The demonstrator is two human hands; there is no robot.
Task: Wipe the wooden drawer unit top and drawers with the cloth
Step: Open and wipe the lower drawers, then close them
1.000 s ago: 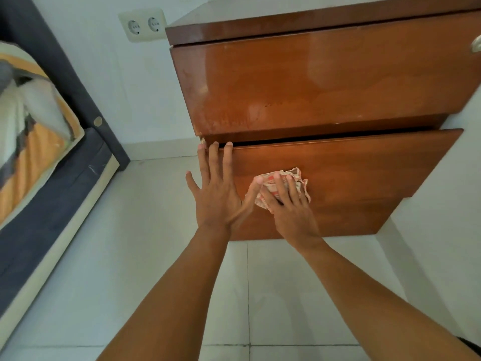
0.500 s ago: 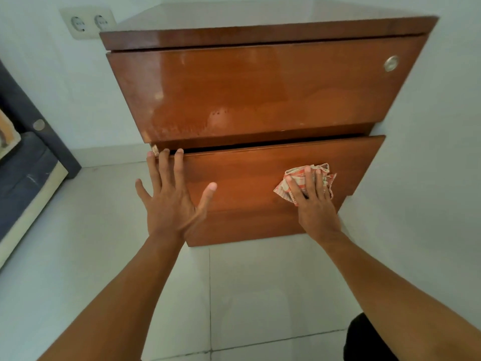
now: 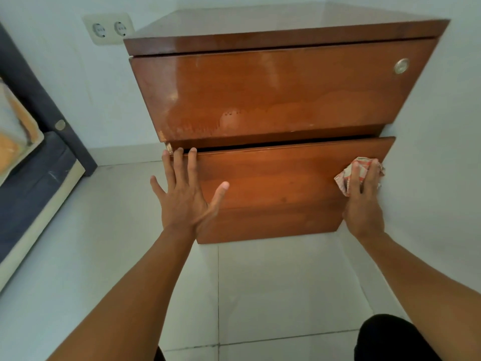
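Note:
A glossy brown wooden drawer unit (image 3: 273, 100) stands in a white corner, with a round metal knob (image 3: 401, 65) on its upper drawer. The lower drawer (image 3: 281, 188) sits slightly pulled out. My left hand (image 3: 186, 196) lies flat and spread against the lower drawer's left end, fingertips at its top edge. My right hand (image 3: 363, 201) presses a crumpled red-and-white patterned cloth (image 3: 347, 175) against the lower drawer's right end, close to the wall.
A white wall (image 3: 437, 157) runs tight along the unit's right side. A double wall socket (image 3: 108, 28) sits behind on the left. A dark bed frame with bedding (image 3: 28, 162) fills the left. Pale floor tiles (image 3: 273, 287) lie below, with my dark-clothed knee (image 3: 390, 340) at bottom right.
My right hand has slid the cloth rightward across the lower drawer front, from near its left part to its right end. My left hand has stayed flat on the left end.

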